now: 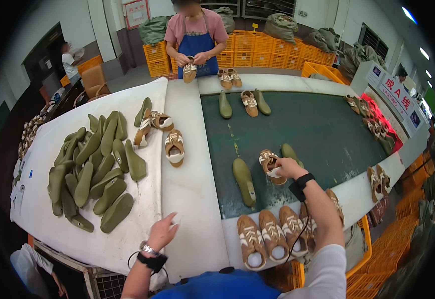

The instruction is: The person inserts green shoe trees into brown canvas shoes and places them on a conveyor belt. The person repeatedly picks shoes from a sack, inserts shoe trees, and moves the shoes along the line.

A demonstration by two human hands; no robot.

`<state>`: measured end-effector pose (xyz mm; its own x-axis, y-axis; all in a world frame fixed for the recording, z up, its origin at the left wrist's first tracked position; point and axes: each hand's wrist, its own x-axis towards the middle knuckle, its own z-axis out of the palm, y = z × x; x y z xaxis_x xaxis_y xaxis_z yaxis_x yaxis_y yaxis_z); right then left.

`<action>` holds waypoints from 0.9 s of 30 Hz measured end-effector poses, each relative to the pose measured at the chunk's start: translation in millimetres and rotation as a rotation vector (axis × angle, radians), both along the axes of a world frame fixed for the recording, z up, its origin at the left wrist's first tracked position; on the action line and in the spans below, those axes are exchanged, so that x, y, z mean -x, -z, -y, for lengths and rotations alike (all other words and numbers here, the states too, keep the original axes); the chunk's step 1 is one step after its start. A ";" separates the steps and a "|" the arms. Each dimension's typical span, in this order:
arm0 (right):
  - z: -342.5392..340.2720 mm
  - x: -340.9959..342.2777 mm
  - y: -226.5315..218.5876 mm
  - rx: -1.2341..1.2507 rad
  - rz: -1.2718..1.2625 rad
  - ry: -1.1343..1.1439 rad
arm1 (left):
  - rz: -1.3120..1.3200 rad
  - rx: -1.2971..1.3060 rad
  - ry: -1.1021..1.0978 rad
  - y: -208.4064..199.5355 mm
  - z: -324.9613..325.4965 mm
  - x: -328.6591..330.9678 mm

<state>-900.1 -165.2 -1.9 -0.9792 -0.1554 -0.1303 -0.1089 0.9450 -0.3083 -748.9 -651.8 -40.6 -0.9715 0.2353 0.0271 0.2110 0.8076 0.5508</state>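
My right hand (290, 169) grips the heel of a tan and white sneaker (267, 160) over the green belt (322, 144). One green shoe last (243, 180) lies left of that sneaker, and another last (288, 150) shows partly behind my hand. My left hand (162, 232) holds nothing, its fingers apart, above the white table edge (192, 219). Nearest to it is a heap of green shoe lasts (90, 164) on a white cloth. Several tan sneakers (272, 234) stand in a row along the near ledge, partly covered by my right arm.
Across the table a person in a blue apron (197, 47) handles a sneaker (190, 72). Three loose sneakers (175, 148) sit beside the heap. Farther up the belt are two lasts (225, 104) and a sneaker (249, 103). Orange crates (247, 50) line the back.
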 end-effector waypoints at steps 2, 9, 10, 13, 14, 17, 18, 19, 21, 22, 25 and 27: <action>-17.8 41.5 40.4 -0.023 -0.050 0.111 | -0.008 0.074 -0.123 18.7 41.1 -2.6; -24.2 102.8 132.0 0.152 -0.164 0.407 | -0.025 0.246 -0.431 42.0 143.1 -23.8; -22.5 99.3 130.0 0.143 -0.133 0.335 | -0.021 0.294 -0.470 43.5 151.0 -24.5; -11.9 64.0 102.2 0.172 -0.064 0.033 | -0.322 0.405 -0.476 48.2 186.4 -1.5; -4.1 47.5 87.8 0.210 -0.032 -0.042 | -0.306 0.413 -0.540 49.7 202.5 9.3; 17.5 -26.1 38.7 0.276 0.010 -0.232 | 0.055 0.479 -0.636 59.4 239.4 39.1; 23.5 -55.4 23.8 0.315 0.084 -0.210 | 0.269 0.366 -0.581 60.7 247.0 46.9; 29.8 -86.3 12.0 0.288 0.105 -0.214 | 0.249 0.396 -0.579 66.3 245.3 47.6; 44.7 -141.9 -1.0 0.204 0.188 -0.289 | 0.323 0.445 -0.645 67.5 241.3 51.2; 51.1 -173.8 -3.1 0.202 0.237 -0.253 | 0.310 0.492 -0.648 66.0 236.2 50.9; 77.0 -241.6 10.0 0.244 0.285 -0.223 | 0.376 0.554 -0.544 53.8 220.5 49.4; 98.2 -273.3 27.3 0.066 0.156 -0.085 | 0.399 0.498 -0.459 48.7 207.5 42.9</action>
<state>-626.8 -263.4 -29.2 -0.9310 -0.2501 -0.2659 -0.1339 0.9116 -0.3886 -791.8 -859.3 -89.3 -0.8886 -0.2988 -0.3480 -0.3409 0.9378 0.0653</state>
